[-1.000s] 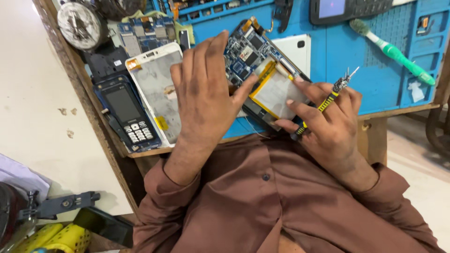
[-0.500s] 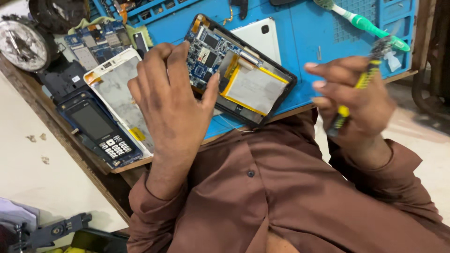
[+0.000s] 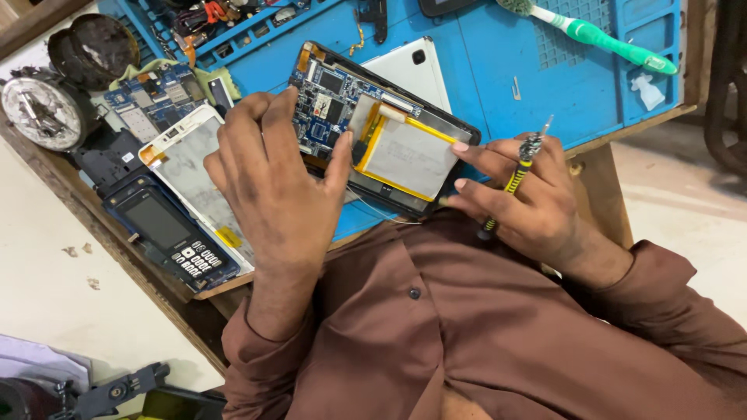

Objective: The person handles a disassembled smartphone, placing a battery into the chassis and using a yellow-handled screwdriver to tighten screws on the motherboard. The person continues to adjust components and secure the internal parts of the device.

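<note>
Left hand lies flat, fingers spread; right hand is curled.

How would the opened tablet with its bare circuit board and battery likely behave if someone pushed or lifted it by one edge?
The opened tablet looks flat and thin, so it would probably slide, not roll, on the blue mat. Its near edge overhangs the bench, so a push might tip it off. The exposed board and battery suggest it is fragile; the left hand steadies it.

Both hands on opened tablet.
</note>
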